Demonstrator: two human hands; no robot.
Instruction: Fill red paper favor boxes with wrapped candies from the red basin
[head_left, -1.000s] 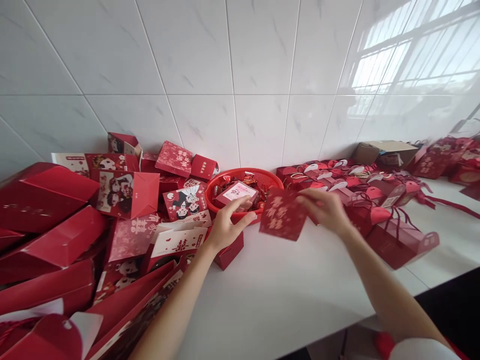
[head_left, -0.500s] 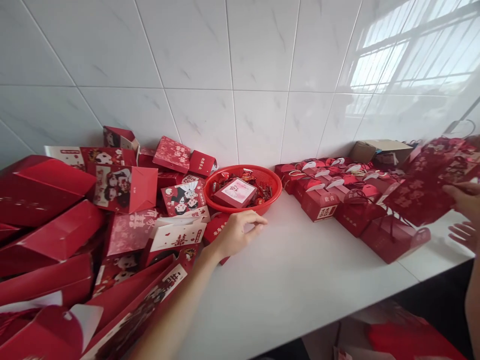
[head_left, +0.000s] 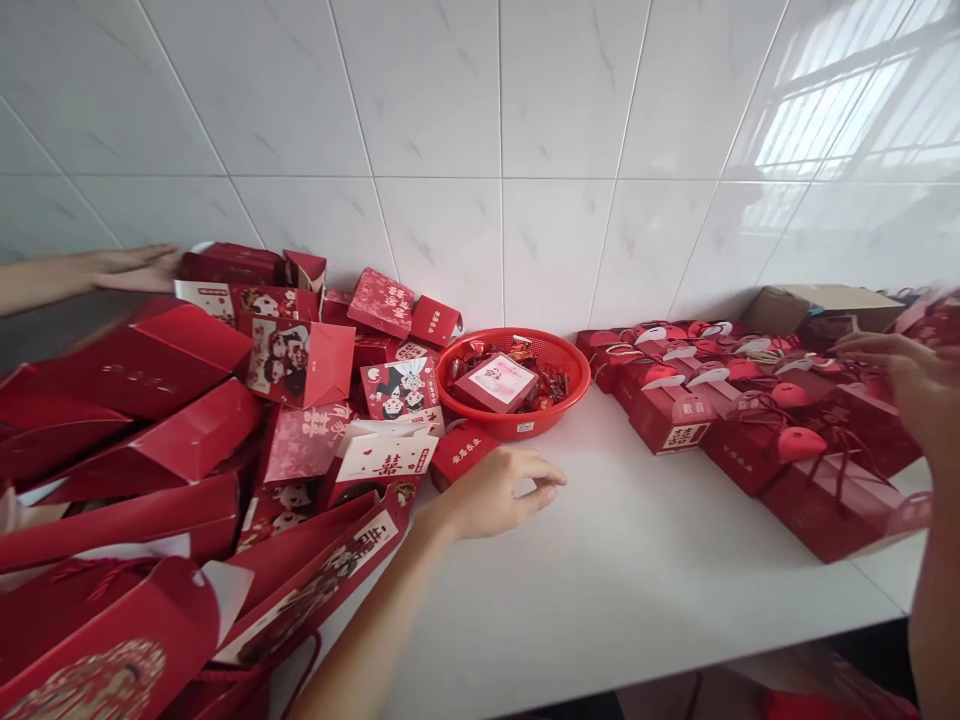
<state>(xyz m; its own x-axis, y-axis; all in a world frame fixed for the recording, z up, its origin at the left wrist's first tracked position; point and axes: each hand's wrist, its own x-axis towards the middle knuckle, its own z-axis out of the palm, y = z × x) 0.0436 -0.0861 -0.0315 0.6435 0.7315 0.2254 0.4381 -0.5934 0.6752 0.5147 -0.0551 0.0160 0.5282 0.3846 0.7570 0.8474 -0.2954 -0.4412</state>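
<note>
My left hand (head_left: 499,492) hovers over the white counter (head_left: 600,600) just in front of a small red box (head_left: 463,452), fingers apart and holding nothing. My right hand (head_left: 900,365) is at the right edge, raised above rows of filled red gift boxes (head_left: 814,500); its fingers are spread and nothing shows in them. Between the hands, farther back, stands a red plastic basket (head_left: 525,428) of wrapped sweets with a pink-topped box (head_left: 497,382) on them.
Open red boxes (head_left: 180,360) are heaped across the left side. Another person's hand (head_left: 135,268) touches the heap's back left. A brown carton (head_left: 825,300) stands behind the filled boxes, near the tiled wall (head_left: 559,250).
The red bag at my right hand is no longer in its fingers. The view has turned left, and another person's hand has appeared at the far left.
</note>
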